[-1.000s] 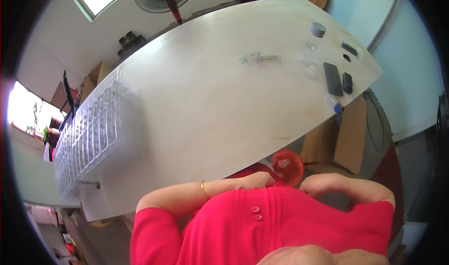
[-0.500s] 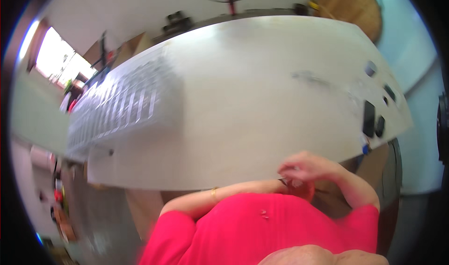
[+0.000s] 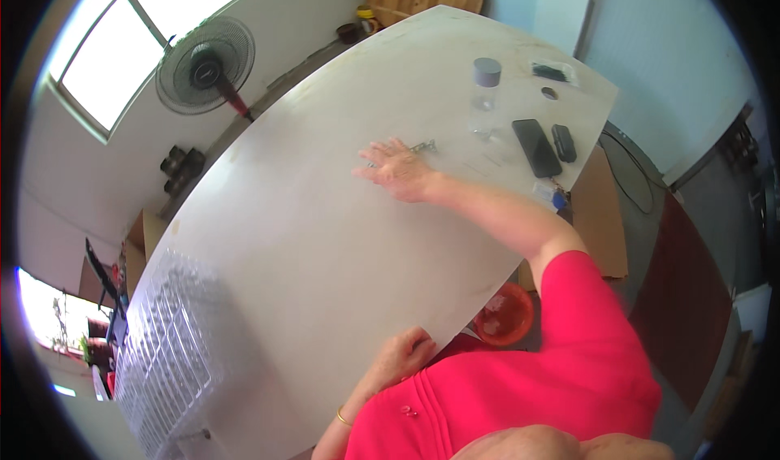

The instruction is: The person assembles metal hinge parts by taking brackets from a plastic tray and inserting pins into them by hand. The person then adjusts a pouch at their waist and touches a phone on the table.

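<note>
My right hand reaches out over the white table, its fingers spread, palm down. Under and beside it lie small metallic pieces, partly covered by the hand and too small to name. My left hand rests at the table's near edge with its fingers curled in; whatever they may hold is hidden. Below that edge, right of my left hand, sits an orange bowl with pale pieces inside that I cannot make out.
Clear plastic trays are stacked at the table's left. Toward the far right stand a clear bottle with a grey lid, a black phone, a small black case and a packet. A fan stands beyond the table.
My view has turned to the right. My right hand has left the bowl and stretched forward over the metallic pieces. My left hand has come up from beside the bowl to the table's edge.
</note>
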`<state>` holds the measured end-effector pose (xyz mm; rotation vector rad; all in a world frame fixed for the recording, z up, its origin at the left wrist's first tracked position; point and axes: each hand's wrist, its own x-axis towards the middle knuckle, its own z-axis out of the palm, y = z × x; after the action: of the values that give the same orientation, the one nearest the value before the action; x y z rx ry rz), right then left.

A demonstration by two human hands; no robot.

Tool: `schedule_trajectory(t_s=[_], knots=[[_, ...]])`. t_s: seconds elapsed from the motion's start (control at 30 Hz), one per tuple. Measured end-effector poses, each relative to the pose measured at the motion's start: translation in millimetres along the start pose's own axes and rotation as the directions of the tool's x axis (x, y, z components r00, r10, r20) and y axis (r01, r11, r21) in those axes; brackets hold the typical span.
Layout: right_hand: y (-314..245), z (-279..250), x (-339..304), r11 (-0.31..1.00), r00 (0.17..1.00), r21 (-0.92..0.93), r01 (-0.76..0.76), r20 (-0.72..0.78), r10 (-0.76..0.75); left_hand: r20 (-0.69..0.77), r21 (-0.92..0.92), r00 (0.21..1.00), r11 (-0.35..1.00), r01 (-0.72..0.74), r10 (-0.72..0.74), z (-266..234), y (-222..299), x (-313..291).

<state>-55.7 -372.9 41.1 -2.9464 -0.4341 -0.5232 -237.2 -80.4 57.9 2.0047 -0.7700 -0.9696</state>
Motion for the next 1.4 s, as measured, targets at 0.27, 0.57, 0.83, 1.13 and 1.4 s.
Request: schedule_trajectory(t_s=[0.27, 0.57, 0.83, 1.13, 1.4], knots=[[48.2, 11.9, -12.4, 0.993, 0.986, 0.092, -0.072, 0.159, 0.057, 0.032, 0.012, 0.999, 1.0, -0.003, 0.003, 0.9, -7.2, 7.6], [101.5, 9.2, -36.5, 0.98, 0.983, -0.086, -0.18, 0.024, 0.182, 0.021, -0.022, 0.997, 0.997, 0.08, -0.08, -5.0, 3.4, 14.7], [106.5, 10.8, -43.6, 0.976, 0.972, -0.003, -0.219, -0.083, 0.218, 0.008, -0.004, 0.998, 0.998, 0.068, -0.068, -6.7, 11.2, 17.1], [52.8, -85.7, -126.6, 0.959, 0.834, 0.025, -0.284, -0.488, 0.26, 0.048, -0.048, 0.986, 0.986, 0.162, -0.16, -6.9, 5.3, 17.5], [99.4, -93.6, -214.5, 0.53, 0.555, -0.164, -0.832, -0.271, 0.786, 0.11, 0.053, 0.989, 0.995, 0.089, -0.095, -10.1, 22.2, 29.1]])
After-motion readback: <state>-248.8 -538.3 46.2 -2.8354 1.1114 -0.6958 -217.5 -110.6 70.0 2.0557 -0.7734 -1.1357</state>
